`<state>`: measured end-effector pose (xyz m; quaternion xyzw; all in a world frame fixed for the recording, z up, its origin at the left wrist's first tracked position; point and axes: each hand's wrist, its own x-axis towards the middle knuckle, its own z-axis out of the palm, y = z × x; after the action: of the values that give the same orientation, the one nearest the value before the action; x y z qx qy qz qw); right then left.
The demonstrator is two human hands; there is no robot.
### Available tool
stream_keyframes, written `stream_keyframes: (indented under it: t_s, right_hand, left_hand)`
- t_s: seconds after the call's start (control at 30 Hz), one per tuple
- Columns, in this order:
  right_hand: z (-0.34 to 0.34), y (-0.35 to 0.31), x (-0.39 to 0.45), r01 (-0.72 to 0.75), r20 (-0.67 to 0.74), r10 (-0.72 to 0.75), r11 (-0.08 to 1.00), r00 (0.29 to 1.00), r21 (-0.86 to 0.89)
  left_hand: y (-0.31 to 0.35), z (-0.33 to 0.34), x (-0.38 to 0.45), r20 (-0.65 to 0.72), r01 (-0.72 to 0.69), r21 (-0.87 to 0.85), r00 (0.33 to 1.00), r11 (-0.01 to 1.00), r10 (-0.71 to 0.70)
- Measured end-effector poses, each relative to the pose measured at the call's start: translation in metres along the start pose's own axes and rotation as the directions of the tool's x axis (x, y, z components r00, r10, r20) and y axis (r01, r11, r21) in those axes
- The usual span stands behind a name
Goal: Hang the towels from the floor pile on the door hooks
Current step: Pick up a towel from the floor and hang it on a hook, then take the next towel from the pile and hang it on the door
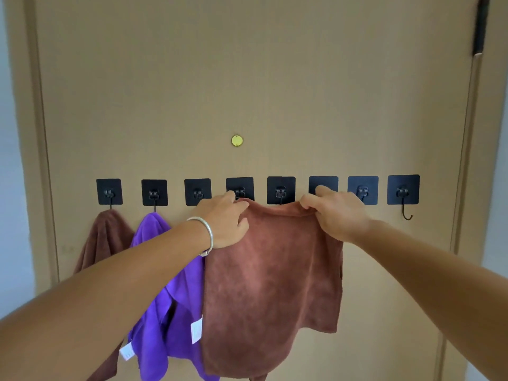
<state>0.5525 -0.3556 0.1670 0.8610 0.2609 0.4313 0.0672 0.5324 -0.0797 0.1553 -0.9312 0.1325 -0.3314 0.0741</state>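
A reddish-brown towel (272,281) hangs spread in front of the door, held up by its top edge. My left hand (224,220) pinches its left top corner just below the fourth hook (240,190). My right hand (336,214) pinches the right top corner in front of the sixth hook (323,184). A row of several black adhesive hooks crosses the door. A dark brown towel (103,237) hangs from the first hook (109,191) and a purple towel (167,312) from the second hook (154,192). The floor pile is out of view.
The beige door (247,78) fills the view, with a small brass peephole (237,140) above the hooks. The rightmost hook (403,189) is bare, its curved tip showing. A dark door closer part (481,26) sits at the top right.
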Motion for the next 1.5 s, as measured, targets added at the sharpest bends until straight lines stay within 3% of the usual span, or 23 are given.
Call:
stream_keyframes:
  t_s: [0.13,0.27,0.43,0.57,0.7,0.8,0.9,1.03,1.17,1.27,1.37,1.43,1.5]
  right_hand:
    - [0.006,0.003,0.009,0.052,0.01,-0.052,0.999,0.999,-0.014]
    - [0.015,0.011,0.012,0.008,0.04,-0.002,0.989,0.999,-0.148]
    - [0.018,0.004,0.008,0.001,0.205,0.061,0.956,0.977,-0.292]
    - [0.025,-0.024,0.001,0.032,0.301,0.066,0.951,0.951,-0.307]
    - [0.048,-0.054,-0.011,0.023,0.386,0.078,0.968,0.919,-0.251]
    - [0.063,-0.064,-0.015,-0.11,0.388,0.15,0.986,0.91,-0.123]
    - [0.069,-0.058,-0.023,-0.159,0.322,0.151,0.987,0.934,-0.003]
    - [0.072,-0.055,-0.037,-0.067,0.302,0.038,0.994,0.952,0.085]
    - [0.075,-0.053,-0.055,-0.112,0.352,0.027,0.968,0.936,0.225]
    - [0.072,-0.044,-0.066,-0.172,0.34,0.073,0.947,0.938,0.271]
    - [0.065,-0.037,-0.079,-0.233,0.289,0.156,0.938,0.945,0.258]
    - [0.055,-0.033,-0.087,-0.276,0.265,0.217,0.938,0.94,0.212]
    - [0.042,-0.028,-0.096,-0.302,0.246,0.265,0.945,0.932,0.124]
  left_hand:
    - [0.01,0.002,0.01,0.013,0.036,0.119,0.999,0.992,-0.038]
    - [0.019,0.002,0.017,0.015,0.027,0.177,0.999,0.984,-0.03]
    - [0.035,0.008,0.021,-0.002,0.015,0.198,1.0,0.98,-0.015]
    - [0.062,0.017,0.013,0.09,-0.032,0.256,0.996,0.966,0.009]
    - [0.093,0.034,0.009,0.139,-0.013,0.206,0.99,0.978,-0.016]
    - [0.097,0.038,0.005,0.222,-0.021,0.202,0.975,0.979,-0.025]
    - [0.09,0.043,-0.009,0.289,-0.162,0.309,0.955,0.937,0.07]
    - [0.088,0.056,-0.03,0.42,-0.412,0.347,0.872,0.842,0.253]
    - [0.092,0.056,-0.039,0.514,-0.442,0.315,0.823,0.84,0.241]
    - [0.089,0.037,-0.03,0.452,-0.391,0.381,0.869,0.838,0.2]
    - [0.088,0.0,-0.013,0.147,-0.141,0.388,0.985,0.911,0.09]
    - [0.089,-0.017,0.0,-0.088,-0.065,0.27,0.992,0.961,0.092]
    - [0.093,-0.02,0.008,-0.212,-0.155,0.164,0.959,0.974,0.188]
